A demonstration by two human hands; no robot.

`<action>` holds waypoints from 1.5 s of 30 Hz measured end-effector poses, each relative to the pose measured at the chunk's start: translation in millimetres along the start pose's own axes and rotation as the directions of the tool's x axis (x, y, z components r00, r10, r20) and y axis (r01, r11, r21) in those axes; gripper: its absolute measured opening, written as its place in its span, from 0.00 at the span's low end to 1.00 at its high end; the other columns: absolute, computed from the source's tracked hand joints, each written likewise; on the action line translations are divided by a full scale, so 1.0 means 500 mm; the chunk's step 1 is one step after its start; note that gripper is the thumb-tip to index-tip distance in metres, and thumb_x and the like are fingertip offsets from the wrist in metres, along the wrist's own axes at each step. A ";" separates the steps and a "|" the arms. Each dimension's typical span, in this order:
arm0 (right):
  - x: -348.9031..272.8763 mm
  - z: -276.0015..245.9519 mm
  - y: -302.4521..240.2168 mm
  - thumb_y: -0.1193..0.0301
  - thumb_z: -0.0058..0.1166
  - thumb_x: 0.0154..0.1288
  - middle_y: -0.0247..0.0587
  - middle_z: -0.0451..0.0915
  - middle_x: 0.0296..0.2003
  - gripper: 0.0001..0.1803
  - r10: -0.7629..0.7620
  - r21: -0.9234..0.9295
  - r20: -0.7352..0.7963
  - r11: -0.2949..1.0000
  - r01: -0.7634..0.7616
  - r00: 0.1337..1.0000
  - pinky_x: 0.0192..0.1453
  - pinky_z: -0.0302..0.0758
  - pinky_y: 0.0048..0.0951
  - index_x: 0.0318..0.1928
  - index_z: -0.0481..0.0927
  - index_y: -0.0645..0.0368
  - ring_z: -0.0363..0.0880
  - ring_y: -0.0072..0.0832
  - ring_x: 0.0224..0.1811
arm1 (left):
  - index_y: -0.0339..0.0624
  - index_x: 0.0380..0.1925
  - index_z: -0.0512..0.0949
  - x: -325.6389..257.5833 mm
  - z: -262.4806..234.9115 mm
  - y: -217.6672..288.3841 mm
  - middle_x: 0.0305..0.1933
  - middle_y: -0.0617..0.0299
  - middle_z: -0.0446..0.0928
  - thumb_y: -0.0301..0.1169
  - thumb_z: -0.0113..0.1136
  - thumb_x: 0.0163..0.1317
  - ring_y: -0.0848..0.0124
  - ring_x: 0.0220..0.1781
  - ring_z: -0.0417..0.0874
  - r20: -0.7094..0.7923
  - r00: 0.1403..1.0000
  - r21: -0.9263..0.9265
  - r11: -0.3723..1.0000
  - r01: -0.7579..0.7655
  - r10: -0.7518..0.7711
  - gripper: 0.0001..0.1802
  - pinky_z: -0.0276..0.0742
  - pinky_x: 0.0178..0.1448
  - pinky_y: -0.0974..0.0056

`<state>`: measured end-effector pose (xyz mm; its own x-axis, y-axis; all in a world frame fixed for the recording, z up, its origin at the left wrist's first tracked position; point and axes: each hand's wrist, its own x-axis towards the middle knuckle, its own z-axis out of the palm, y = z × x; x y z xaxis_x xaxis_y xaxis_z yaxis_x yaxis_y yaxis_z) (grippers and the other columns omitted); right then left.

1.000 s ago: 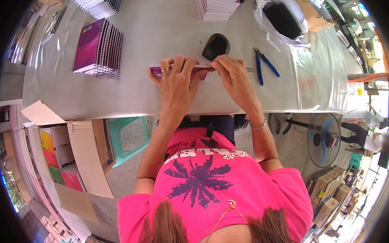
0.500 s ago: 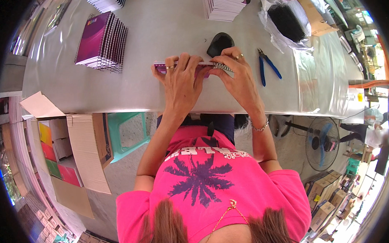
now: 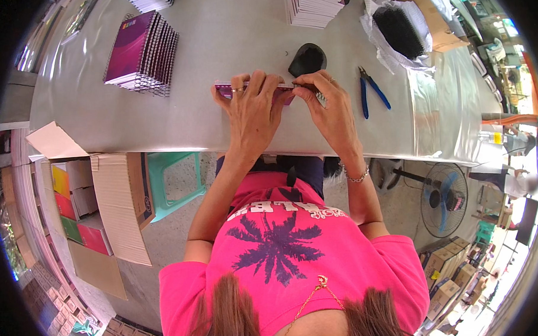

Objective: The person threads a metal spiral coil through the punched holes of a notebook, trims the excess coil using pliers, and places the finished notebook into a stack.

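My left hand is wrapped over a small notebook with a purple cover, held on edge just above the table's near side. A row of punched holes runs along its edge. At the notebook's right end, my right hand is closed, thumb and forefinger pinching a thin wire coil. Most of that coil is hidden behind the fingers. Beyond my hands lies a black rounded object whose kind I cannot make out. Blue-handled cutting pliers rest to the right of my right hand.
A stack of purple coil-bound notebooks stands at left on the grey table. White-edged pages are piled at the far side. Black coils lie in white paper at right. Below are an open carton, a green stool and a fan.
My right fingers have shifted around the notebook's right end, and less of the coil shows beside them. My left hand keeps its hold. The whole view has shifted slightly.
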<state>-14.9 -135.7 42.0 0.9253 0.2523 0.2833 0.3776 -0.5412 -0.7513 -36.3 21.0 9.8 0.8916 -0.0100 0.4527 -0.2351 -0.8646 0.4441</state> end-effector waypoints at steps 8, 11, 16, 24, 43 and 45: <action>0.002 -0.002 -0.008 0.77 0.63 0.59 0.46 0.79 0.36 0.11 -0.029 0.068 0.000 0.997 0.029 1.000 0.42 0.74 0.36 0.44 0.82 0.62 0.79 0.42 0.35 | 0.57 0.41 0.78 -0.002 0.000 -0.003 0.43 0.73 0.72 0.39 0.62 0.61 0.64 0.54 0.68 0.017 1.000 0.011 1.000 -0.010 0.010 0.09 0.50 0.59 0.38; 0.002 -0.006 -0.006 0.76 0.64 0.59 0.45 0.79 0.35 0.12 -0.039 0.063 0.018 0.997 0.038 0.999 0.42 0.75 0.35 0.44 0.83 0.62 0.79 0.40 0.35 | 0.57 0.42 0.78 -0.001 0.000 -0.005 0.44 0.72 0.72 0.39 0.63 0.61 0.64 0.54 0.68 0.016 0.999 0.028 0.999 -0.036 0.035 0.10 0.51 0.59 0.38; 0.001 -0.013 -0.006 0.75 0.64 0.59 0.44 0.80 0.34 0.11 -0.025 0.074 0.060 0.997 0.021 0.998 0.41 0.75 0.33 0.43 0.83 0.63 0.80 0.39 0.34 | 0.56 0.52 0.76 -0.010 -0.011 -0.019 0.53 0.62 0.70 0.37 0.69 0.56 0.60 0.60 0.67 -0.010 1.000 -0.137 0.991 -0.007 0.006 0.22 0.51 0.66 0.41; -0.006 -0.014 -0.003 0.73 0.65 0.60 0.44 0.80 0.36 0.11 -0.021 0.088 0.080 0.996 0.014 0.997 0.40 0.75 0.30 0.43 0.84 0.63 0.79 0.36 0.32 | 0.43 0.51 0.70 -0.017 -0.006 -0.026 0.55 0.50 0.66 0.35 0.81 0.41 0.52 0.63 0.62 -0.215 0.965 -0.275 0.957 0.090 -0.153 0.38 0.62 0.63 0.50; 0.069 -0.036 0.141 0.76 0.55 0.67 0.40 0.79 0.53 0.16 0.009 0.244 0.491 0.958 -0.147 0.871 0.54 0.76 0.29 0.55 0.79 0.60 0.80 0.26 0.49 | 0.41 0.46 0.66 0.011 0.007 -0.086 0.47 0.54 0.63 0.40 0.84 0.35 0.54 0.57 0.62 -0.011 0.998 -0.498 0.866 0.045 -0.058 0.41 0.69 0.57 0.54; 0.069 -0.031 0.141 0.77 0.53 0.67 0.42 0.79 0.49 0.18 -0.031 0.323 0.483 0.935 -0.145 0.875 0.48 0.79 0.25 0.58 0.77 0.60 0.81 0.26 0.43 | 0.41 0.45 0.66 0.011 0.008 -0.090 0.47 0.54 0.62 0.39 0.84 0.35 0.54 0.57 0.63 -0.012 0.999 -0.497 0.867 0.028 -0.039 0.41 0.70 0.57 0.55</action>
<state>44.2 -177.7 7.9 0.7806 0.6247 -0.0169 0.2068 -0.2836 -0.9364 -19.5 57.9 -10.8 0.8952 0.0300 0.4447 -0.3717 -0.5005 0.7819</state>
